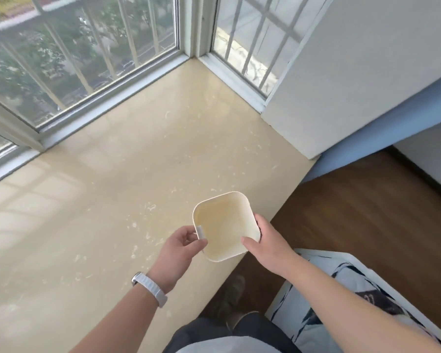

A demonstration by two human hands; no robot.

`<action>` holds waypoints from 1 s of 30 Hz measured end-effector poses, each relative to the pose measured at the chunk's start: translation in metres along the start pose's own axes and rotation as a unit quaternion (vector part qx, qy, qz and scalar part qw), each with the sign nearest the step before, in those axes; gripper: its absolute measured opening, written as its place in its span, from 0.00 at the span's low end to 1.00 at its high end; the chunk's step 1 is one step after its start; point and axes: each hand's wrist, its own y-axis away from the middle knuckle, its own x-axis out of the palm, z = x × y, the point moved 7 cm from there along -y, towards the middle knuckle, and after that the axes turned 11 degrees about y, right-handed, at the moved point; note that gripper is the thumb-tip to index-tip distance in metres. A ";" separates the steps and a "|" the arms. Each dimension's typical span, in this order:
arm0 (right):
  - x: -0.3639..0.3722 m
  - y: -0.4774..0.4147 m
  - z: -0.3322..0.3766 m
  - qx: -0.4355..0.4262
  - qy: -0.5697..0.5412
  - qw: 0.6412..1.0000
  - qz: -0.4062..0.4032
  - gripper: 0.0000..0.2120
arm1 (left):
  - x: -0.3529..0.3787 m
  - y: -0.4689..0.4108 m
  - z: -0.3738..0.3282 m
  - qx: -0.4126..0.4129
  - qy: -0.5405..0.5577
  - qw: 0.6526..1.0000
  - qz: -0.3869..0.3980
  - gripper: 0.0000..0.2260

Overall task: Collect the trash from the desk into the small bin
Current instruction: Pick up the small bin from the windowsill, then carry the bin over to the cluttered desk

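- The small bin [225, 226], cream and square with rounded corners, sits at the near right edge of the tabletop [92, 205], its near corner right at that edge, possibly past it.
- The right hand [266, 242] has its grip closed on the bin's right wall, thumb over the rim.
- The left hand [180, 244] pinches a small white scrap [201, 232] against the bin's left rim; this grip is closed on the scrap, not on the bin.
- The step in hand looks like dropping that scrap in. To do it well, carry the pinch inward past the rim before letting go, and keep the right hand steadying the bin so it does not tip off the edge.
- The bin's inside looks empty, so the task appears to be at an early stage.
- Left of the bin and beyond it the tabletop is wide and open up to the window frame [107, 98]; only pale flecks mark it, and whether they are trash or pattern I cannot tell.
- Right of the bin the surface ends and the wooden floor [367, 225] lies below; sliding the bin leftward would give safer room.
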 end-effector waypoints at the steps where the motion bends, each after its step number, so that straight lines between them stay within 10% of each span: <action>1: -0.010 0.005 -0.003 -0.004 -0.011 1.000 -0.016 0.19 | 0.011 0.000 -0.006 0.002 -0.004 1.000 0.010 0.13; 14: -0.149 0.073 -0.117 -0.023 -0.105 0.984 -0.145 0.36 | 0.212 -0.001 -0.055 0.028 -0.060 0.992 0.106 0.17; 30: -0.312 0.168 -0.260 -0.053 -0.226 0.917 -0.325 0.24 | 0.475 0.011 -0.063 0.068 -0.157 0.959 0.225 0.12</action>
